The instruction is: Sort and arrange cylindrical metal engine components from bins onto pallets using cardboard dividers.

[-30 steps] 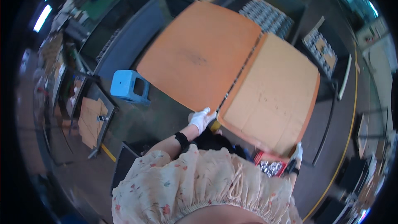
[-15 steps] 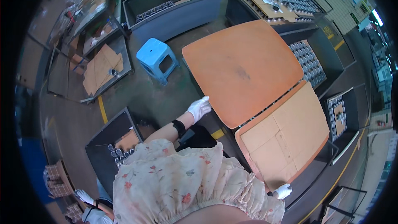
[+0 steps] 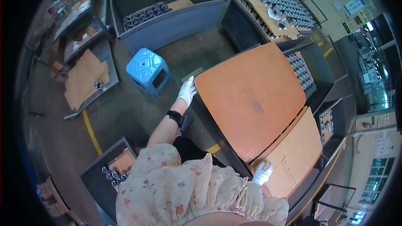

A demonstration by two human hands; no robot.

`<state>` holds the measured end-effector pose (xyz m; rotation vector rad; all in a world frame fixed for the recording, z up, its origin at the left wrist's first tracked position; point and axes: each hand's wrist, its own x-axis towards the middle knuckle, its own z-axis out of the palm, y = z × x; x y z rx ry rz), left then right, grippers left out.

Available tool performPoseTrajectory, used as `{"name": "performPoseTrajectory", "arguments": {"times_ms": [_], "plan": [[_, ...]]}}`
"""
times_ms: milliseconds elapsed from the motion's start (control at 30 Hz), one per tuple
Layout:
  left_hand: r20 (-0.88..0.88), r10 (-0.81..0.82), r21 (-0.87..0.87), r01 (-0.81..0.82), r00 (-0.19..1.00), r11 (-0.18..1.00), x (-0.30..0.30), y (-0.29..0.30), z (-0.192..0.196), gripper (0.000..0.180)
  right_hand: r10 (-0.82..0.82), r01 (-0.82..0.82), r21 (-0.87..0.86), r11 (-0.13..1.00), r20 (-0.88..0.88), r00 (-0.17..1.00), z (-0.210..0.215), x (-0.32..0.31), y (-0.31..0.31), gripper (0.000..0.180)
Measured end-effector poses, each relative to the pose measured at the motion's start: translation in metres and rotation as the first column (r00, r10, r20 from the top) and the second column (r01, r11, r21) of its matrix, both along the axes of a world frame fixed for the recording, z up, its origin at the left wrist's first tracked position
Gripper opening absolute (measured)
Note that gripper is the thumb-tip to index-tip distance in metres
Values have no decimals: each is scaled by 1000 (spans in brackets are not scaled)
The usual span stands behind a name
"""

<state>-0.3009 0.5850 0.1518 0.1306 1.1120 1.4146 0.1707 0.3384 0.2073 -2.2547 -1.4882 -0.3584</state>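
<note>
My left hand [image 3: 187, 91], in a white glove, reaches to the far left corner of a large orange-brown board [image 3: 251, 96]. Its fingers are stretched out and touch the board's edge. Also gloved in white, my right hand [image 3: 262, 173] is at the near left corner of a tan cardboard sheet [image 3: 293, 152], beside the seam where it meets the orange-brown board. Its fingers are bent around a brown patch at that corner; whether this is the sheet's own edge I cannot make out. Both flat pieces lie over dark metal bins.
A blue plastic stool [image 3: 146, 67] stands to the left. Dark bins with rows of shiny metal parts are at the back [image 3: 171, 25], back right [image 3: 268, 12] and near left [image 3: 104, 171]. A low cart [image 3: 104, 90] with cardboard is at the far left.
My right hand has moved from the cardboard sheet's near edge to its left corner by the seam. My left hand has slid along to the orange-brown board's far left corner. The view has shifted.
</note>
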Motion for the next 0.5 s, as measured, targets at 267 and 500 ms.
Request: {"name": "performPoseTrajectory", "arguments": {"times_ms": [267, 500], "plan": [[-546, -389, -237, 308, 742, 921, 11, 44, -2, 53, -535, 272, -559, 783, -829, -165, -4, -94, -8, 52], [-620, -327, -137, 313, 713, 940, 15, 44, -10, 37, -51, 194, -388, 901, -539, -841, -72, -82, -10, 43]]}}
